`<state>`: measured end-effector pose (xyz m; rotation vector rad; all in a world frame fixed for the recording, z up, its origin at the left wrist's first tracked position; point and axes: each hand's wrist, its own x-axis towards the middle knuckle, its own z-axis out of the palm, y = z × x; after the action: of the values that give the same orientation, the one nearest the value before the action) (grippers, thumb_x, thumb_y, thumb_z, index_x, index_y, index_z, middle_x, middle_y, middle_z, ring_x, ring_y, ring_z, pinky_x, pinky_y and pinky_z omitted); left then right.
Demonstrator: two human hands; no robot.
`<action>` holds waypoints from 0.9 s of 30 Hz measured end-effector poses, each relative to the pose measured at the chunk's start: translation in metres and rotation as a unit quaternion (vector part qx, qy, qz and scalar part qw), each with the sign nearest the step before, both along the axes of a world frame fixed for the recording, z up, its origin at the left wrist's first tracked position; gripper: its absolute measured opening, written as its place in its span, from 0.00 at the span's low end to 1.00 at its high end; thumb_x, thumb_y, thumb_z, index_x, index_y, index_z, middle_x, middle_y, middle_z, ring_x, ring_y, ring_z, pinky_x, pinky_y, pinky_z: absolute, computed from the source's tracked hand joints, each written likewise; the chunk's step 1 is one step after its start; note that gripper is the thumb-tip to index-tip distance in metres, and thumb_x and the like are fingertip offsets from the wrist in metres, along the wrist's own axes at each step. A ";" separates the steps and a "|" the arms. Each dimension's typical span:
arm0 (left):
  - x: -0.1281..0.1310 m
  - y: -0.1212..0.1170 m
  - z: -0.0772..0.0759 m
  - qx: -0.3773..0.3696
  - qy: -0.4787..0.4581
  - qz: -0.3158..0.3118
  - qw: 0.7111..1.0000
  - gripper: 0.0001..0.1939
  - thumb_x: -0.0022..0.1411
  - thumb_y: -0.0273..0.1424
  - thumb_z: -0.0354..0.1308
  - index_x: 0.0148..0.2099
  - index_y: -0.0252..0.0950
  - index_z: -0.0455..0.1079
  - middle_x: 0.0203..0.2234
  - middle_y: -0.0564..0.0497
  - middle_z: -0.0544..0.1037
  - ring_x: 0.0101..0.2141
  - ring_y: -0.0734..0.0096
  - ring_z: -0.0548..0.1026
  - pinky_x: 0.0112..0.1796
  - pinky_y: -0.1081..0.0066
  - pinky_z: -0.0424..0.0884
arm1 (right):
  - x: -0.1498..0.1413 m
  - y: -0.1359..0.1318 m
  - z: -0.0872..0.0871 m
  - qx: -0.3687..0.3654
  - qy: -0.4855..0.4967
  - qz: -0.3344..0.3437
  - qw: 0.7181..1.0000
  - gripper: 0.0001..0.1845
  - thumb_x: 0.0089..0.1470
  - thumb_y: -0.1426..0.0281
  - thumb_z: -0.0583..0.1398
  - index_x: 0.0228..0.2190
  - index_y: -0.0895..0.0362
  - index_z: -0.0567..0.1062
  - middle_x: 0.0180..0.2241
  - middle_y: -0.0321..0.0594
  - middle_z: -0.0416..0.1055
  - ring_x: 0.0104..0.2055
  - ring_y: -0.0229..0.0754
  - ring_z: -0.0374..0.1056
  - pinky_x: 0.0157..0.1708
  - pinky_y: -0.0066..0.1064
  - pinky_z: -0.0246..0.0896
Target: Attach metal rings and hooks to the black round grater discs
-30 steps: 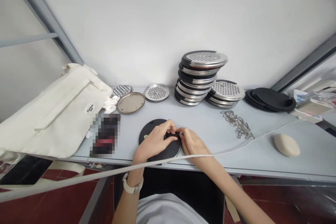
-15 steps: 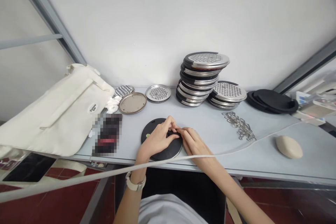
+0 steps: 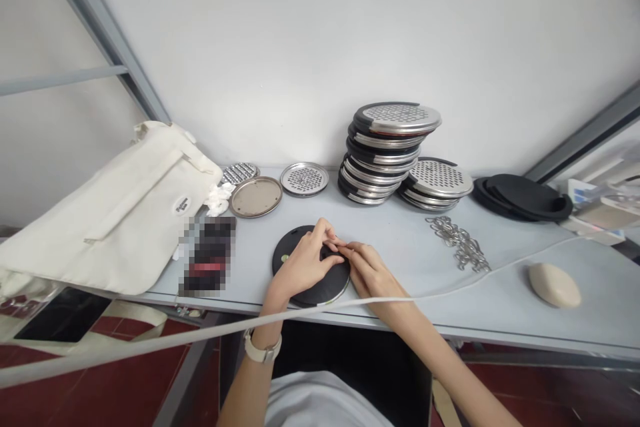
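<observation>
A round black disc [image 3: 320, 290] with a thin metal edge lies flat near the table's front edge. My left hand [image 3: 311, 263] rests over it, its fingers curled and pinched at the disc's upper right rim. From the right, my right hand [image 3: 367, 267] meets it there, thumb and fingers pressed together at the same rim. What the fingertips hold, if anything, is too small and hidden to tell. A small greenish spot [image 3: 285, 258] shows on the disc left of my left hand.
Stacked metal grater discs with black rims [image 3: 383, 160] stand at the back, a lower stack [image 3: 437, 180] beside them. Metal hooks [image 3: 457, 243], black discs [image 3: 525, 197] and a beige rounded object [image 3: 555, 285] lie right. A white bag [image 3: 125, 213] sits left. A pale cable [image 3: 425, 297] crosses in front.
The whole view has shifted slightly, so everything sits a little further right. Both hands keep nearly the same pinched pose at the disc's rim.
</observation>
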<state>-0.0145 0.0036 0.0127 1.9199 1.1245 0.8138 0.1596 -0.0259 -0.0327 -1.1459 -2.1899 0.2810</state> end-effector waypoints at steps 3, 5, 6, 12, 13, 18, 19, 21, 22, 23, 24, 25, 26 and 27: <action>0.000 0.000 0.000 0.004 -0.001 0.001 1.000 0.14 0.55 0.25 0.57 0.39 0.40 0.56 0.34 0.54 0.75 0.39 0.70 0.74 0.39 0.72 0.65 | 0.003 0.000 0.008 -0.030 -0.002 0.038 0.999 0.25 0.58 0.77 0.48 0.56 0.52 0.59 0.52 0.46 0.61 0.55 0.45 0.58 0.54 0.43 0.61; 0.000 0.000 0.000 0.004 -0.004 -0.001 1.000 0.13 0.55 0.25 0.57 0.39 0.40 0.56 0.34 0.55 0.75 0.39 0.70 0.74 0.39 0.71 0.65 | 0.006 -0.001 0.014 -0.057 -0.004 0.058 0.997 0.27 0.57 0.78 0.48 0.57 0.51 0.57 0.54 0.45 0.59 0.56 0.44 0.57 0.55 0.43 0.58; 0.000 0.000 0.001 0.002 -0.006 -0.002 1.000 0.13 0.55 0.25 0.57 0.39 0.40 0.56 0.34 0.55 0.75 0.39 0.70 0.74 0.39 0.71 0.65 | 0.008 -0.002 0.017 -0.070 -0.004 0.064 0.995 0.29 0.56 0.79 0.49 0.58 0.51 0.56 0.54 0.45 0.58 0.56 0.44 0.57 0.56 0.43 0.58; 0.000 0.001 0.001 -0.014 -0.031 -0.014 0.999 0.12 0.55 0.24 0.56 0.38 0.40 0.56 0.36 0.54 0.76 0.39 0.70 0.74 0.41 0.70 0.66 | 0.012 -0.003 0.020 -0.123 0.007 0.074 0.990 0.33 0.52 0.79 0.51 0.59 0.50 0.54 0.55 0.44 0.54 0.58 0.42 0.54 0.57 0.38 0.55; 0.000 0.001 0.000 -0.018 -0.033 -0.017 0.999 0.11 0.55 0.24 0.56 0.38 0.40 0.57 0.36 0.53 0.76 0.39 0.70 0.74 0.41 0.70 0.66 | 0.012 -0.003 0.020 -0.129 0.011 0.074 0.989 0.33 0.53 0.79 0.51 0.59 0.51 0.54 0.55 0.44 0.54 0.58 0.42 0.54 0.57 0.37 0.55; -0.002 0.003 -0.002 -0.018 -0.031 -0.027 0.999 0.11 0.55 0.25 0.57 0.40 0.39 0.60 0.36 0.54 0.75 0.39 0.71 0.74 0.41 0.71 0.67 | 0.012 -0.004 0.019 -0.148 0.020 0.075 0.986 0.32 0.54 0.78 0.50 0.59 0.51 0.54 0.54 0.44 0.55 0.55 0.40 0.58 0.55 0.34 0.58; -0.002 0.003 -0.002 -0.014 -0.030 -0.028 0.999 0.11 0.55 0.25 0.57 0.41 0.39 0.60 0.36 0.54 0.75 0.39 0.71 0.74 0.42 0.71 0.67 | 0.012 -0.004 0.019 -0.148 0.019 0.074 0.986 0.32 0.54 0.78 0.50 0.59 0.51 0.54 0.54 0.44 0.55 0.56 0.40 0.58 0.55 0.34 0.57; -0.002 0.003 -0.003 -0.005 -0.028 -0.028 0.999 0.11 0.55 0.25 0.57 0.41 0.39 0.61 0.36 0.53 0.75 0.38 0.71 0.74 0.41 0.71 0.67 | 0.012 -0.005 0.020 -0.143 0.017 0.072 0.987 0.32 0.53 0.78 0.51 0.59 0.50 0.54 0.54 0.43 0.55 0.57 0.40 0.56 0.56 0.34 0.56; -0.002 0.003 -0.004 0.000 -0.029 -0.028 0.999 0.12 0.55 0.25 0.57 0.42 0.39 0.61 0.36 0.53 0.75 0.38 0.71 0.74 0.41 0.71 0.67 | 0.012 -0.005 0.020 -0.141 0.016 0.070 0.987 0.32 0.53 0.78 0.51 0.58 0.50 0.55 0.55 0.43 0.55 0.57 0.40 0.56 0.57 0.34 0.55; -0.002 0.003 -0.004 0.007 -0.031 -0.027 0.999 0.12 0.55 0.26 0.58 0.42 0.39 0.62 0.36 0.53 0.75 0.38 0.71 0.74 0.41 0.71 0.68 | 0.013 -0.004 0.020 -0.140 0.013 0.068 0.988 0.32 0.53 0.78 0.51 0.58 0.51 0.55 0.55 0.43 0.55 0.57 0.40 0.56 0.57 0.34 0.55; -0.001 0.003 -0.004 0.015 -0.033 -0.023 0.999 0.13 0.55 0.26 0.58 0.42 0.39 0.62 0.37 0.53 0.75 0.37 0.71 0.74 0.41 0.71 0.68 | 0.013 -0.004 0.020 -0.141 0.010 0.065 0.988 0.32 0.53 0.78 0.51 0.58 0.51 0.55 0.55 0.43 0.55 0.57 0.40 0.56 0.56 0.34 0.56; -0.001 0.003 -0.003 0.026 -0.039 -0.016 0.999 0.12 0.55 0.26 0.58 0.42 0.39 0.63 0.37 0.52 0.75 0.37 0.72 0.74 0.41 0.71 0.68 | 0.013 -0.004 0.020 -0.143 0.006 0.063 0.988 0.32 0.53 0.77 0.51 0.58 0.51 0.55 0.54 0.44 0.55 0.56 0.40 0.57 0.56 0.34 0.57; 0.000 0.003 -0.002 0.039 -0.047 -0.005 0.998 0.10 0.56 0.26 0.57 0.42 0.38 0.64 0.37 0.52 0.75 0.36 0.72 0.74 0.41 0.71 0.68 | 0.013 -0.004 0.019 -0.145 0.003 0.060 0.988 0.31 0.53 0.77 0.51 0.58 0.51 0.55 0.54 0.44 0.55 0.56 0.40 0.58 0.55 0.33 0.57; 0.000 0.003 -0.001 0.056 -0.061 0.013 0.996 0.08 0.57 0.27 0.56 0.41 0.38 0.65 0.37 0.51 0.75 0.36 0.72 0.73 0.41 0.71 0.67 | 0.013 -0.004 0.019 -0.145 0.000 0.057 0.988 0.31 0.53 0.77 0.51 0.58 0.51 0.55 0.54 0.44 0.55 0.55 0.40 0.58 0.55 0.33 0.58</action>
<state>-0.0146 0.0065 0.0114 1.9210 1.0512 1.0138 0.1725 -0.0296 -0.0137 -1.1707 -2.2701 0.6682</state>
